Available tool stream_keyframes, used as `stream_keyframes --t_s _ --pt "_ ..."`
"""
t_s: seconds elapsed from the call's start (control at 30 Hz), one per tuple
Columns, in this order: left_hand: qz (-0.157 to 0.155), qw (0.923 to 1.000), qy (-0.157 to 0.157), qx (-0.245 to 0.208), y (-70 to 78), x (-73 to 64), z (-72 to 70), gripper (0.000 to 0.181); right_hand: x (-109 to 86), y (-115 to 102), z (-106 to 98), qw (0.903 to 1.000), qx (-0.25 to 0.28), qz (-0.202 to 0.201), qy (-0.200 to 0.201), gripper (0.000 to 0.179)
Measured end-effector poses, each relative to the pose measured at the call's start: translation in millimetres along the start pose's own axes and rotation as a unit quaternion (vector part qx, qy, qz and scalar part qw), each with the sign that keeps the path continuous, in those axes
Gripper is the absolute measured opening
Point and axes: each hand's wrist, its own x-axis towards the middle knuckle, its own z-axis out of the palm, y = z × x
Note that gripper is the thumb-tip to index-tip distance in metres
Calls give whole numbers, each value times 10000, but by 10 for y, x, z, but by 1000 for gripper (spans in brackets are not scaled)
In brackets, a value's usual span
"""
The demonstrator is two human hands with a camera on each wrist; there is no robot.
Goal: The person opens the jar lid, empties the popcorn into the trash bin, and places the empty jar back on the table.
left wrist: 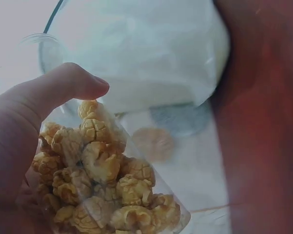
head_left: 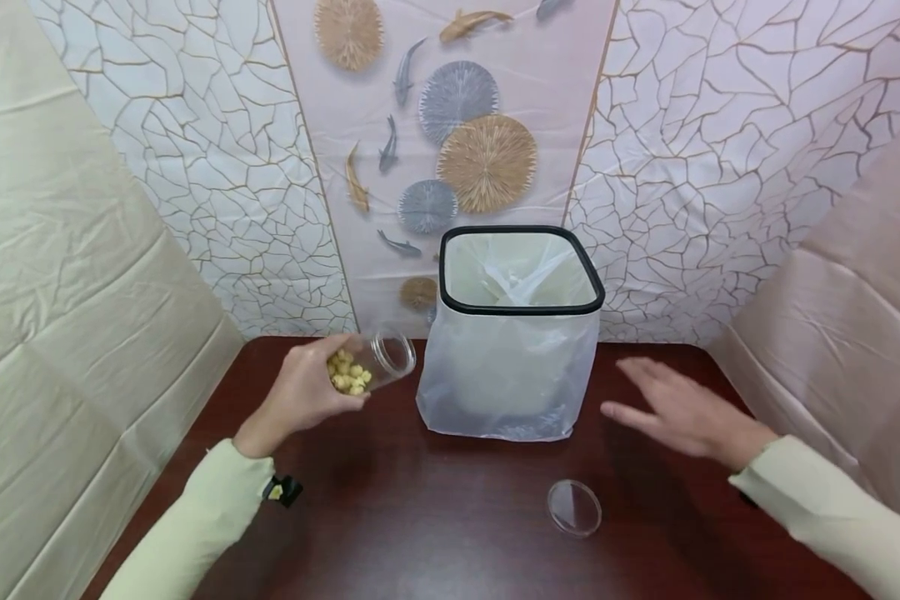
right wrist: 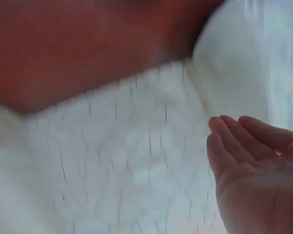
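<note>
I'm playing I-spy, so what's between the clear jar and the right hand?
In the head view, the bag-lined bin with the black rim stands between the clear jar and the right hand.

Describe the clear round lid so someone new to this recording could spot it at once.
On the dark red-brown table stands a bagged bin with a black rim. In the head view, below the bin's right side, a clear round lid lies on the table. Unlike the clear jar in the left hand, it is a thin disc that no hand touches.
</note>
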Motion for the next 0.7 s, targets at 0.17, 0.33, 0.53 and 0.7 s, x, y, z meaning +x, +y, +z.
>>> stream_keyframes --t_s 0.17,0.33,0.53,0.7 --pt "183 9989 30 440 25 333 -234 80 231 21 -514 9996 -55 69 274 91" --pt "477 9935 117 1026 112 656 -437 72 494 -52 -852 9988 -173 -182 413 90" --pt "595 9903 -4 1259 268 1011 -578 74 785 -161 -978 9969 -396 -573 373 90" --pt "627 9884 -251 1362 381 1236 -590 69 952 -210 -944 9968 -537 -543 242 90"
